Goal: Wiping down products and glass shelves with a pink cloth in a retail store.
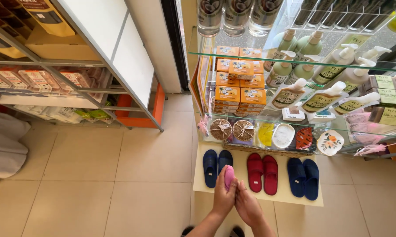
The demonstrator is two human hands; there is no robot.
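both hands at 6 o'clock, low in frame. left hand (223,196) wrapped round a small pink slipper (229,176), soft, rounded toe up; right hand (247,206) pressed against left, fingers curled, can't tell if it grips. risk: slipper slips out, lands on the navy pair (217,166) at 12 o'clock. red slippers (262,173) at 1 o'clock, glass shelf (294,120) edge above, hard

Pink object (229,176), maybe soap; 2 navy slipper pairs (217,166), 1 red (262,172).
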